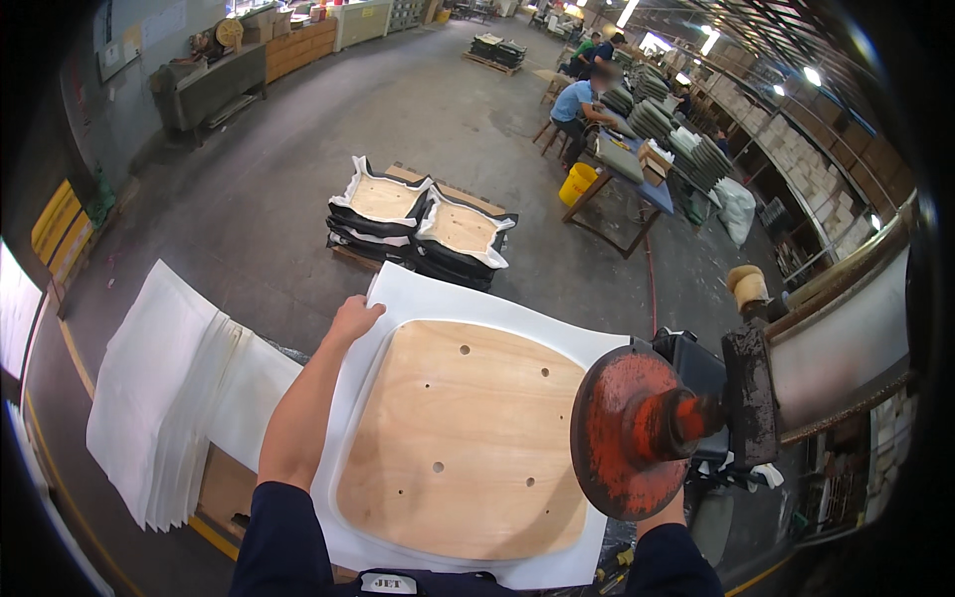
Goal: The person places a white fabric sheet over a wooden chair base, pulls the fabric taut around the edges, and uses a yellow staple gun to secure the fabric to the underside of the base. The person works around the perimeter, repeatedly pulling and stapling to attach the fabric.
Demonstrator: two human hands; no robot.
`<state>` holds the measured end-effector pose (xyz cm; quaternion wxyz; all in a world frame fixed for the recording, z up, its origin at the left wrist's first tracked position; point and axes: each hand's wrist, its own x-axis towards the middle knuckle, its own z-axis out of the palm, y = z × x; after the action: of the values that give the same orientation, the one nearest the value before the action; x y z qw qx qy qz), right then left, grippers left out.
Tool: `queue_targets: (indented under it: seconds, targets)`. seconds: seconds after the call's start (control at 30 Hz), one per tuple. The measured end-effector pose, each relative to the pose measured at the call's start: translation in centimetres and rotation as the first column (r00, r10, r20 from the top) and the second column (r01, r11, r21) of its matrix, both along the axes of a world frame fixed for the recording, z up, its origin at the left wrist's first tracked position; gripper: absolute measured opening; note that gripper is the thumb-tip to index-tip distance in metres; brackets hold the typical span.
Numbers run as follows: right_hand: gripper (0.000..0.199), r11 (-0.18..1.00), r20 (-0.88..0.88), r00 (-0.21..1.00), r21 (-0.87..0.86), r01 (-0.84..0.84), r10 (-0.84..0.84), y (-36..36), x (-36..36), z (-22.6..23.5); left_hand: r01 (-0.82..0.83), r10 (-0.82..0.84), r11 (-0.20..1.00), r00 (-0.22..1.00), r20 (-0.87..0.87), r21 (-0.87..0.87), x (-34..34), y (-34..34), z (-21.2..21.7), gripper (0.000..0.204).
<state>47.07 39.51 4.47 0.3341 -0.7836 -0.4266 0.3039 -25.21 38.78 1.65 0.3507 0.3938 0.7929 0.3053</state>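
Observation:
In front of me lies a plywood seat panel with rounded corners and several drilled holes. It rests on a larger white sheet, which shows all round it. My left hand is closed on the sheet's far left edge, with the thumb on top. A round orange disc, worn and dark at its rim, stands over the panel's right side on a thick shaft. Behind that disc my right hand is mostly hidden; only the part near the wrist shows, close to the sheet's right edge, and its fingers cannot be seen.
A stack of white sheets droops at the left. Ahead, black-covered seats with wooden undersides are piled on a pallet. A dark machine arm stands at right. A person in blue sits by a table with a yellow bucket.

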Motion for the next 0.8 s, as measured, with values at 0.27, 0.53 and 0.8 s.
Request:
queue_targets:
  seconds: [0.27, 0.53, 0.8]
  targets:
    - [0.043, 1.0, 0.013, 1.0, -0.027, -0.008, 0.008, 0.2, 0.2, -0.1, 0.02, -0.022, 0.99, 1.0, 0.009, 0.143, 1.6, 2.2, 0.0, 0.052]
    - [0.041, 0.999, 0.051, 0.998, -0.047, -0.026, 0.029, 1.4, -0.6, 0.6, 0.067, -0.055, 0.911, 0.998, -0.041, 0.407, 5.8, 0.7, 6.9, 0.045]
    - [0.04, 0.982, 0.062, 0.98, 0.026, -0.189, 0.188, -2.7, 0.5, 0.5, -0.25, 0.141, 0.718, 0.966, 0.215, 0.649, 6.3, -18.4, 7.4, 0.028]
